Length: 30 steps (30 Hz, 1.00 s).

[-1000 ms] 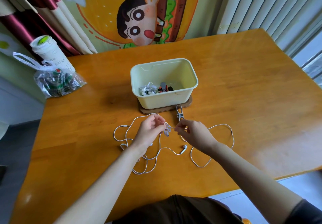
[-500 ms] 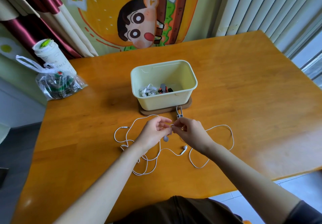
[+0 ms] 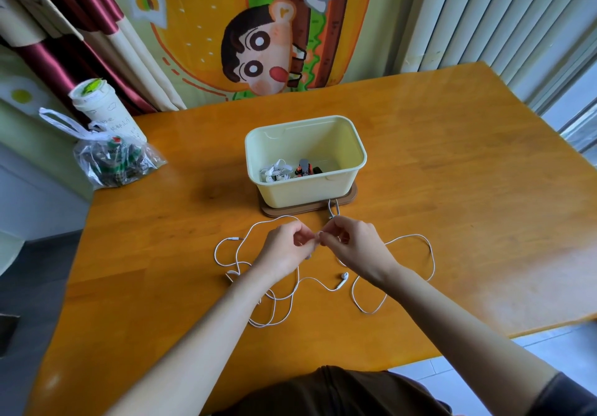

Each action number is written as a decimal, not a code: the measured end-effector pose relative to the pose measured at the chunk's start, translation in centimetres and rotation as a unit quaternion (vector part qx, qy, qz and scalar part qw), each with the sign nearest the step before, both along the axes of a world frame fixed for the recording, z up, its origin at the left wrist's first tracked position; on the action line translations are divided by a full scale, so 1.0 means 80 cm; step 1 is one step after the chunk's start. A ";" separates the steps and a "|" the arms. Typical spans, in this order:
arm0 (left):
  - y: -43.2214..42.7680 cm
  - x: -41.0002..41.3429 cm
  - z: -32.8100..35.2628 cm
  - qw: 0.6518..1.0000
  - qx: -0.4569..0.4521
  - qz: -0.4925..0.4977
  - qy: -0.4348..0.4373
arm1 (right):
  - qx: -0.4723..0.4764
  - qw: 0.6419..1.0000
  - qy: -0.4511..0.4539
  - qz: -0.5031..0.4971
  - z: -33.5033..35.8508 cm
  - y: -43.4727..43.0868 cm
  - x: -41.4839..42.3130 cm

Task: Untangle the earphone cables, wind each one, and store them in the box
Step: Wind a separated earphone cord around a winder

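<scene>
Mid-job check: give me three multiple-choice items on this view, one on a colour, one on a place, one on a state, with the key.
1. What colour is the box?
A blue; B pale yellow; C red.
2. Where does the loose earbud lie?
A in the box; B on the floor; C on the table, between the forearms.
3. What are the left hand and right hand doing?
A pinching the white cable between them; B lying flat; C reaching into the box.

Key: 1 B, its walls and rim are pale yellow. 2 C, it rests on the wood, nearer the person than the hands. 3 A, the curled fingertips of both meet on the cable in front of the box.
</scene>
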<state>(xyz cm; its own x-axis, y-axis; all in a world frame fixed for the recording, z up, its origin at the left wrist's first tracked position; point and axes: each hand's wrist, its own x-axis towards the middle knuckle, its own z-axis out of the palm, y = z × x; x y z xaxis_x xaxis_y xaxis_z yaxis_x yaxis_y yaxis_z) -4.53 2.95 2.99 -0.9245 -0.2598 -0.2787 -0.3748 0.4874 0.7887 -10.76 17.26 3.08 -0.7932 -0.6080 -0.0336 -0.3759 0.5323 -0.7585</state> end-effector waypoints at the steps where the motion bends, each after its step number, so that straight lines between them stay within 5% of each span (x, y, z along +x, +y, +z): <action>1: 0.000 0.001 0.001 1.000 0.013 0.002 0.001 | -0.001 1.000 -0.012 -0.008 0.000 -0.001 -0.001; 10: 0.004 0.008 0.012 0.983 0.152 0.089 0.055 | -0.055 0.972 -0.190 -0.127 0.010 -0.008 -0.011; 16: 0.010 0.004 0.003 0.970 0.182 0.158 0.024 | -0.072 0.980 -0.141 -0.123 0.015 -0.013 -0.004; 23: 0.013 -0.002 0.003 0.901 0.361 0.236 0.044 | -0.070 0.983 -0.140 -0.100 0.011 -0.011 -0.002; 30: 0.018 -0.009 0.003 0.886 0.385 0.258 0.007 | -0.090 0.981 -0.148 -0.087 0.011 -0.013 0.001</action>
<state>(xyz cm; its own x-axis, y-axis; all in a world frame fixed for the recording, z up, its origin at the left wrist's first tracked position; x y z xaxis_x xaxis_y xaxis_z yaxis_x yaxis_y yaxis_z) -5.22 4.40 3.21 -0.7426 -0.3878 -0.5460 -0.3777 -0.4307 0.8196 -10.66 16.23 3.94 -0.8569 -0.4821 -0.1824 -0.0407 0.4160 -0.9084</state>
